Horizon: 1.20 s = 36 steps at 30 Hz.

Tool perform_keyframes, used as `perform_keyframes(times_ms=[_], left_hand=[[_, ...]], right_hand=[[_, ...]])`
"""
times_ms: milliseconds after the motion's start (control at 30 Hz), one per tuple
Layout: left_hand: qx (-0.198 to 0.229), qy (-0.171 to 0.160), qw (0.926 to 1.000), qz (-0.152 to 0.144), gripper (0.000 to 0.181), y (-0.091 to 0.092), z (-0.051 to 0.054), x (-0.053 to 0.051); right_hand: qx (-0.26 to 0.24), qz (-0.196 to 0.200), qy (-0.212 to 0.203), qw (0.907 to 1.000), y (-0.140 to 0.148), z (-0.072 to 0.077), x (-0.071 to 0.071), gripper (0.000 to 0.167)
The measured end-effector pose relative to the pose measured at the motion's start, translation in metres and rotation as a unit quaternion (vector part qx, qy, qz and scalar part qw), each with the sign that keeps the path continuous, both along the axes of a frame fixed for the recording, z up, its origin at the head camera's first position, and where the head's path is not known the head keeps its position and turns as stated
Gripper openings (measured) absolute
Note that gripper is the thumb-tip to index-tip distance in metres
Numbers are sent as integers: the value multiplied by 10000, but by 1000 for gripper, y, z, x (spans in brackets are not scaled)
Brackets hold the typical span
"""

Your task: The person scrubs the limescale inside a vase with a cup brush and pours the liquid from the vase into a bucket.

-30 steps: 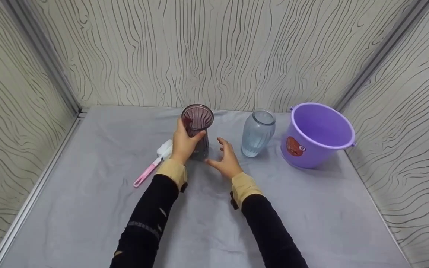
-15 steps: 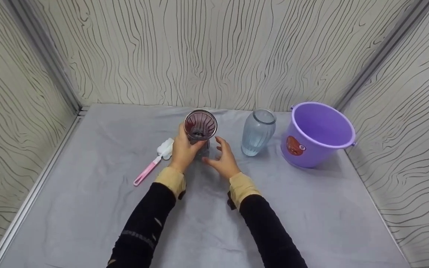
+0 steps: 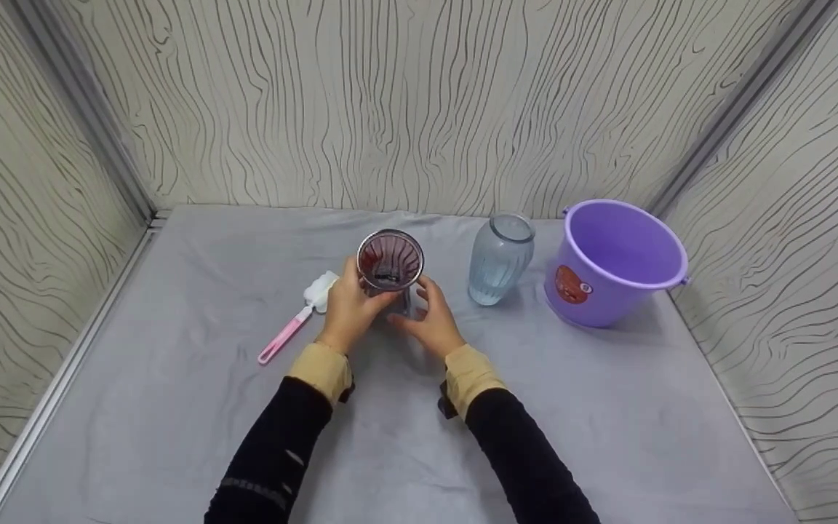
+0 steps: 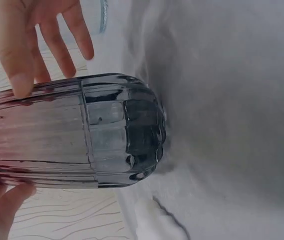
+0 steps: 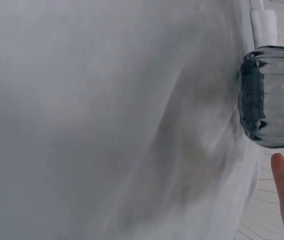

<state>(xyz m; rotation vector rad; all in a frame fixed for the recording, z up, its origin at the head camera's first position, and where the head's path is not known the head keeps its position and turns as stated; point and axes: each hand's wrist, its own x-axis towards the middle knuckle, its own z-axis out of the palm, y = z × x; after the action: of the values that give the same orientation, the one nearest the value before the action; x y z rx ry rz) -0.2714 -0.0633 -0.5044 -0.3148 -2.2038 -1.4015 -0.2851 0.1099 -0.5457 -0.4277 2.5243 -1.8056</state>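
A ribbed glass vase (image 3: 391, 260), reddish-purple at the top and smoky grey at the base, is in the middle of the head view, its mouth facing up toward me. My left hand (image 3: 350, 309) grips its left side, thumb across the front. On the other side, my right hand (image 3: 433, 320) holds its fingers spread near the lower part; in the left wrist view the right thumb (image 4: 19, 82) overlaps the glass edge. The right wrist view has the vase base (image 5: 271, 97) just above a right fingertip. Whether the base touches the cloth I cannot tell.
A pink-handled brush with a white sponge head (image 3: 319, 292) lies left of the vase. To the right stand a pale blue glass vase (image 3: 500, 262) and a purple bucket (image 3: 601, 302) with a red sticker. Grey cloth (image 3: 172, 407) covers the table; patterned panels enclose three sides.
The purple vase has come nearer to me in the left hand, its mouth tipping further toward me. My right hand has drawn closer to its lower side.
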Motion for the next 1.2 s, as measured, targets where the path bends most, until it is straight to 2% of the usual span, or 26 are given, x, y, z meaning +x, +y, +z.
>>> perform_keyframes(times_ms=[167,333,533,667,767,867,1033,1200], left_hand=[[-52,38,9999,-87,69,3,-1,11],[-160,112,9997,-148,70,7,5,21],[-324,351,9986,-215,74,10,15,36],[-202,410,9983,-370,72,11,19,44],[53,354,9979,-534,69,10,18,49],[232,317,9974,-604,68,10,16,53],[232,89,9984,-510,70,10,10,56],[269,-35,9982,-532,70,10,4,59]], right_hand=[[-187,129,224,9995,-2,-3,9,90],[-353,378,731,9960,-4,-6,15,94],[-107,437,642,9969,-2,-5,25,94],[86,357,864,9956,-2,-3,32,94],[81,355,1038,9939,-3,-5,37,93],[-5,361,1016,9942,-5,-7,42,91],[-86,265,799,9964,-8,-10,51,86],[-101,208,710,9972,-10,8,67,84]])
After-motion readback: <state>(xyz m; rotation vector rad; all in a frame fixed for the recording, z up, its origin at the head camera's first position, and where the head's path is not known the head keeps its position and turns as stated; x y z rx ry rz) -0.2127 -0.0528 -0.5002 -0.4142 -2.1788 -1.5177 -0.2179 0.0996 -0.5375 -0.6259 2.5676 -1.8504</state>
